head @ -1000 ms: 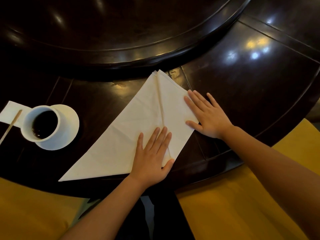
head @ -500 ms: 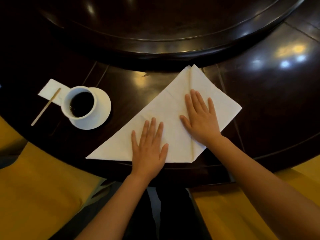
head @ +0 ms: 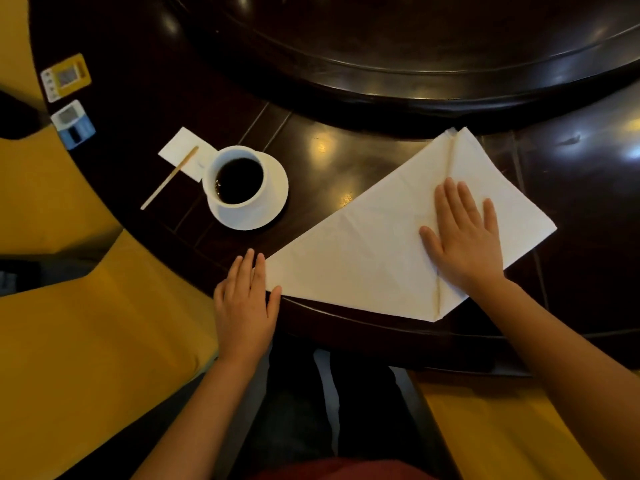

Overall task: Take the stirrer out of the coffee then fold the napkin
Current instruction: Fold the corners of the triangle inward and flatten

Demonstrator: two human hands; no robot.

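Observation:
A large white napkin [head: 363, 251] lies on the dark table, partly folded into a pointed shape with its right flap folded over. My right hand [head: 462, 237] rests flat on that flap, fingers together. My left hand [head: 246, 299] lies flat at the napkin's left tip, thumb touching the corner; whether it pinches the cloth I cannot tell. A white cup of black coffee [head: 238, 180] stands on a white saucer [head: 270, 206] to the left. The wooden stirrer [head: 169, 177] lies outside the cup, one end on a small white paper [head: 180, 148].
A raised round turntable [head: 381, 81] fills the far side of the dark wooden table [head: 346, 161]. Two small cards, one yellow [head: 65, 77] and one blue [head: 72, 124], lie at the far left. Yellow chair cushions [head: 86, 323] flank my lap.
My left hand slid from the napkin's middle to its left tip. My right hand stays flat on the right flap. The view swung left, bringing the two cards into sight.

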